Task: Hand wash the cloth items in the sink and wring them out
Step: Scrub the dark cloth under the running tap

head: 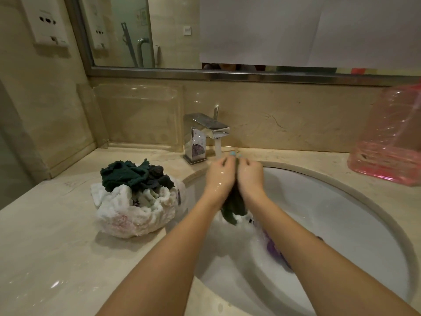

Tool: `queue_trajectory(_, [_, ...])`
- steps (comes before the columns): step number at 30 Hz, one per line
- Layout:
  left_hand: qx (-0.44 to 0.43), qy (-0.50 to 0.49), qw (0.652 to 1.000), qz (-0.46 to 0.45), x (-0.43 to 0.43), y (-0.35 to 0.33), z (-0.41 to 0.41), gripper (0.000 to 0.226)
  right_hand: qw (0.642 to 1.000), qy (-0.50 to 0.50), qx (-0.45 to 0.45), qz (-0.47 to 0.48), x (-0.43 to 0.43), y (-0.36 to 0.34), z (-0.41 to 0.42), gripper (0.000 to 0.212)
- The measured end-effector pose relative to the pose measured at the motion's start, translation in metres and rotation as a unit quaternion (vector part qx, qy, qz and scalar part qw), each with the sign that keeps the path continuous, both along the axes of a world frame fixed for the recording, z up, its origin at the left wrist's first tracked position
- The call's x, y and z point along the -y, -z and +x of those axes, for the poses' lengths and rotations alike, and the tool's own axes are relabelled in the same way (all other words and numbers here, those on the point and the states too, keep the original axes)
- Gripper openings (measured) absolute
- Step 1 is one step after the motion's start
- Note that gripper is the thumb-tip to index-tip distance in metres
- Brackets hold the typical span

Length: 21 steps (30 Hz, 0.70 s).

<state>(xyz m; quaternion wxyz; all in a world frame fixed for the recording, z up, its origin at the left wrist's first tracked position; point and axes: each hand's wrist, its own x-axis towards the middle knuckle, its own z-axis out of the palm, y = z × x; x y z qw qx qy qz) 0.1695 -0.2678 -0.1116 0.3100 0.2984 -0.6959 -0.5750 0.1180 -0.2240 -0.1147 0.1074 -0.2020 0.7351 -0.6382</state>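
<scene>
Left hand and right hand both clenched on dark green cloth, held over sink beside tap stream; cloth tail hangs toward suds. Judgement: rub fists together under water, keep drips inside basin, clear of pile on counter

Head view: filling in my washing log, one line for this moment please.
hands: left, right gripping dark green cloth | under running chrome faucet | over white sink

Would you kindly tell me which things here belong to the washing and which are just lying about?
Job: dark green cloth in left hand and right hand, running tap, sink, purple cloth, cloth pile.
Lying about: pink plastic bag, clear tray, mirror.
</scene>
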Motion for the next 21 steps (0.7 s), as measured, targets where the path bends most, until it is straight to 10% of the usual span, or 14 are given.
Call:
queue_trajectory(4, [-0.019, -0.061, 0.993, 0.102, 0.035, 0.014, 0.006, 0.034, 0.985, -0.088, -0.146, 0.012, 0.010, -0.009, 0.038, 0.040])
queue_trajectory(11, [-0.037, -0.004, 0.999, 0.009, -0.025, -0.007, -0.006, 0.040, 0.998, 0.034, -0.044, -0.037, -0.009, 0.005, -0.007, 0.040])
queue_trajectory(21, [-0.083, -0.028, 0.990, 0.110, 0.015, 0.000, 0.009, 0.034, 0.985, -0.046, -0.168, 0.011, 0.008, -0.005, 0.011, 0.044])
